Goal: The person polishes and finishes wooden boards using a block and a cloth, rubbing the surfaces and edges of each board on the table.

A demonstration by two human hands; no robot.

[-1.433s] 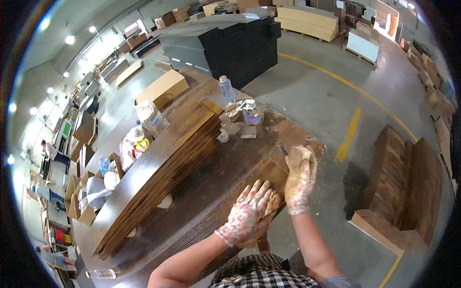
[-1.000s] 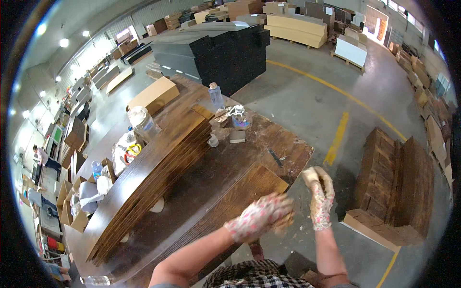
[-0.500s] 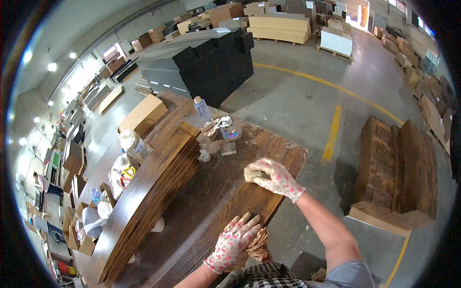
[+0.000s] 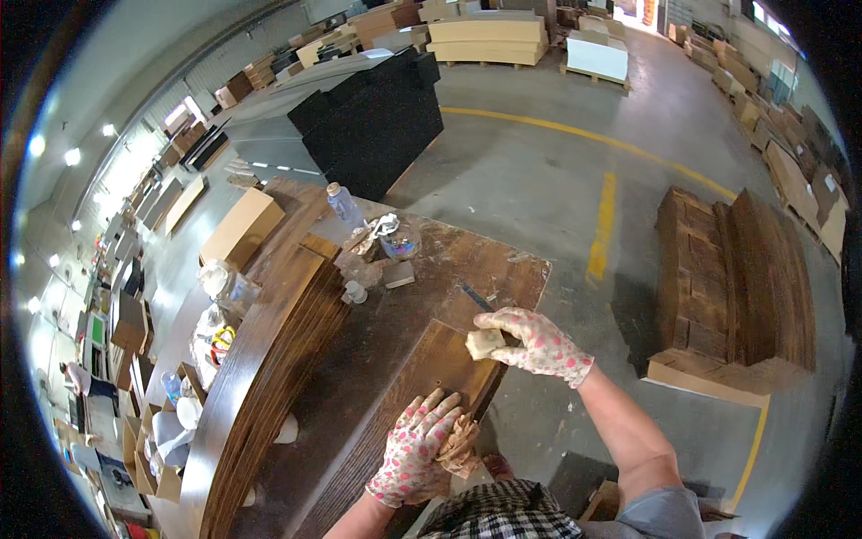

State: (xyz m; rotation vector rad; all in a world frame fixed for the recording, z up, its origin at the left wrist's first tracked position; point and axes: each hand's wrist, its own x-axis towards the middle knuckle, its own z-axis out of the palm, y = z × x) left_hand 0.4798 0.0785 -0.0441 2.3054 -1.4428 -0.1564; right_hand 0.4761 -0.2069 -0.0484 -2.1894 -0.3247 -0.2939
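As the head view shows, the right hand point(image 4: 534, 344) pinches a pale block point(image 4: 484, 344) at the far end of the wood-grain board point(image 4: 422, 373) on the worktable point(image 4: 364, 359); the left hand point(image 4: 415, 452) lies flat on the board, whether gripping the crumpled rag point(image 4: 461, 447) I cannot tell. Probably stiff and heavy, the board suits holding by its long edges.

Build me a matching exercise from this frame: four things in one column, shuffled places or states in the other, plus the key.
1. Left hand
2. Right hand
3. Crumpled brown wad
4. Black stack

A. beyond the table
B. holding a pale block
C. palm down on a brown board
D. against the left hand's thumb side

Pairs: 1-C, 2-B, 3-D, 4-A
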